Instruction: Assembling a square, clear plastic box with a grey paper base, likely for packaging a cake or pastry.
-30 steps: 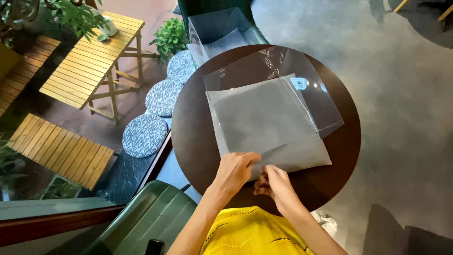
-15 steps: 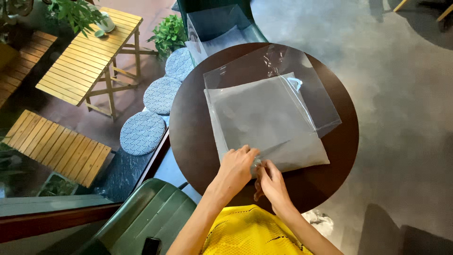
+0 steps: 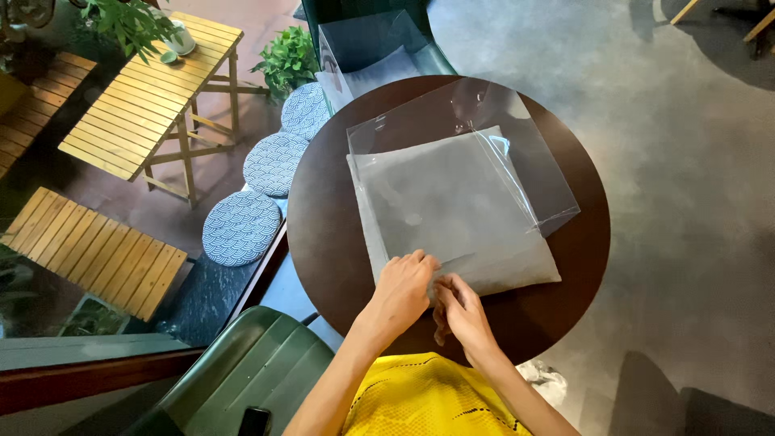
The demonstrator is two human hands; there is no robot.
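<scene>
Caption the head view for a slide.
Both hands, left hand and right hand, pinch the near edge of a grey frosted bag on a round dark table.

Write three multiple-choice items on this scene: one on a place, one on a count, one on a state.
1. Where do both hands meet the frosted bag?
A. far edge
B. near edge
C. middle

2. How many round patterned cushions lie beside the slatted table?
A. one
B. three
C. five

3. How does the clear sheet lie on the round table?
A. rolled up
B. crumpled in a ball
C. flat, overlapping the bag

Key: 1 B, since the left hand and right hand press the edge nearest the person; 2 B, three blue-and-white discs in a row; 3 C, it spreads flat over the bag's far right part.
</scene>
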